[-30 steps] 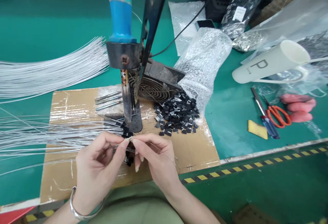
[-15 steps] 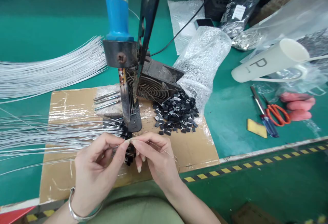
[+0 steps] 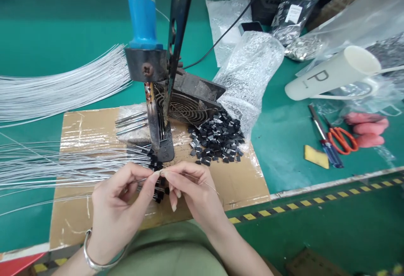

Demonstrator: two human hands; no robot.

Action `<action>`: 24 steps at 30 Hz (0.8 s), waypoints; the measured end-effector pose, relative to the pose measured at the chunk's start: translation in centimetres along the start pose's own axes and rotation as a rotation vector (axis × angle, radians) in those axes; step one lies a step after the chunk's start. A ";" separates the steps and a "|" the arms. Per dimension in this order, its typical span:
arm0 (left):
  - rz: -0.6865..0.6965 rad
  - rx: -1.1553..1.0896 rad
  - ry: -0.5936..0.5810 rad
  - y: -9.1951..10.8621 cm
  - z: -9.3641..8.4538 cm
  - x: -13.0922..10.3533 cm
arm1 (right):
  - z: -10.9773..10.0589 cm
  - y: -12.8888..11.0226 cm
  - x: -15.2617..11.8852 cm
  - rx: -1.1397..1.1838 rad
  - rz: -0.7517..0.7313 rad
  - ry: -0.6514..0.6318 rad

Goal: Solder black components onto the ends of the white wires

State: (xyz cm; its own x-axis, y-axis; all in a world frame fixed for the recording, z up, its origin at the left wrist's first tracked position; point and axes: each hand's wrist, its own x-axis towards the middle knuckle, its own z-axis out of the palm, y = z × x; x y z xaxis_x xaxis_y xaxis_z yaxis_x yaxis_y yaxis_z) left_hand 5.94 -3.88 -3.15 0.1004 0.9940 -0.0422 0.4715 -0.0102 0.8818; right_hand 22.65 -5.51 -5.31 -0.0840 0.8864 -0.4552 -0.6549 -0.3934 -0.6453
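A shiny silver metal bangle [image 3: 91, 263] with a smooth, rounded band circles the left wrist [image 3: 102, 246]. Right of the bangle, a plain muted-green cloth garment [image 3: 170, 250] covers the torso; farther right, the bare right grip [image 3: 198, 194] has longish, tapered fingernails [image 3: 174, 207].

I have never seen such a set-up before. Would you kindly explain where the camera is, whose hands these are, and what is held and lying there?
The camera is worn on a person's head, looking forward and down, so these bare hands are that person's own. The fingers of the left hand and right hand meet, pinching a thin wire-like piece, too small to tell more. Beyond them, a blue-handled tool, probably a soldering iron, points downward. The green table carries cardboard, a bundle of pale wires at left, a pile of small black pieces, and, farther right, a screwdriver, scissors and a white mug.
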 end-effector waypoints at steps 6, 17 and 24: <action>-0.014 -0.011 0.045 -0.2 0.5 -0.4 | 0.8 0.4 -0.1 0.061 -0.027 0.049; -0.043 -0.059 0.063 0.7 0.8 0.2 | 0.7 1.4 -0.2 0.041 -0.084 0.061; -0.140 -0.103 0.067 0.7 0.3 0.4 | -5.0 -1.6 -2.2 -0.739 -0.569 0.510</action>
State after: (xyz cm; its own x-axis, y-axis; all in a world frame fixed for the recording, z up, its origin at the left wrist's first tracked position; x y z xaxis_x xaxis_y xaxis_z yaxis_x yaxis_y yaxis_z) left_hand 6.55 -3.47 -2.67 -0.0203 0.9900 -0.1398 0.3841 0.1368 0.9131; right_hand 27.61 -8.07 -6.34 0.5282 0.8468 -0.0621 0.1347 -0.1558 -0.9786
